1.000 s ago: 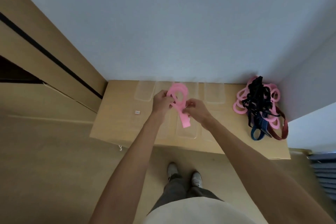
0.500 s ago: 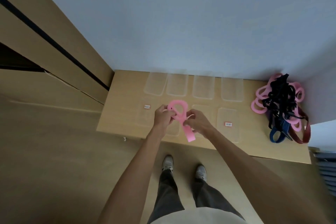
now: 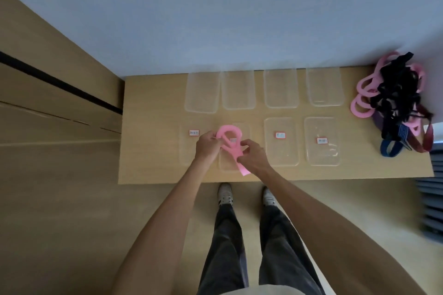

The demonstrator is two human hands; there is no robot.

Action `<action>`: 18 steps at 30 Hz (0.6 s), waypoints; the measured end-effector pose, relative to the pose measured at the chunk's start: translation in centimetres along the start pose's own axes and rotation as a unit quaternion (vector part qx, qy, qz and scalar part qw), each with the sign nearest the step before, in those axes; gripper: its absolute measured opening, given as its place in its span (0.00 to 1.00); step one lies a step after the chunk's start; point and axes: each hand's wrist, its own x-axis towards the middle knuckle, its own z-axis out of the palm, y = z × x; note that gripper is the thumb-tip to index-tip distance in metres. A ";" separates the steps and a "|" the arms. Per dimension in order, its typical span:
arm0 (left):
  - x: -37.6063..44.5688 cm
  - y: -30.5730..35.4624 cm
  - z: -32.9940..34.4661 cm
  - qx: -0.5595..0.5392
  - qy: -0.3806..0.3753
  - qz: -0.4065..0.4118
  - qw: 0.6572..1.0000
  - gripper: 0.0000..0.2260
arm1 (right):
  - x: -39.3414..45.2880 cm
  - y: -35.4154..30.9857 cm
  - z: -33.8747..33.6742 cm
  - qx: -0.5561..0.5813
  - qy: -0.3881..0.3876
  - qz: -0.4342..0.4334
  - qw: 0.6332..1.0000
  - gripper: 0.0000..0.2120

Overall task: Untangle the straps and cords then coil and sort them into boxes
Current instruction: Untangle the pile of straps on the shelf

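Eight clear boxes (image 3: 280, 88) hold nothing visible — labels illegible; left hand (image 3: 207, 147) and right hand (image 3: 254, 157) pinch a pink strap (image 3: 229, 142).

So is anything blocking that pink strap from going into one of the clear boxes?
Nothing visible does. Both hands, left and right, hold the pink strap right above the near row of clear boxes, which show only labels and no other cords.

Both hands, left hand (image 3: 208, 146) and right hand (image 3: 254, 157), pinch a looped pink strap (image 3: 229, 141) (one end dangling) near the table (image 3: 153, 127) front edge.
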 end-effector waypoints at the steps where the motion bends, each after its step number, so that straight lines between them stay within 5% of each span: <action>1: 0.4 -0.2 0.0 0.047 -0.006 0.016 0.999 0.08 | 0.4 0.3 0.5 -0.009 0.000 0.010 1.000 0.24; 6: 0.6 -1.0 0.3 0.228 0.027 0.137 0.964 0.12 | 0.2 1.0 1.3 -0.054 0.049 0.033 0.997 0.22; 18: -2.5 11.8 8.3 0.221 -0.001 0.245 0.944 0.14 | -3.3 3.8 -15.5 0.081 0.267 0.075 0.957 0.16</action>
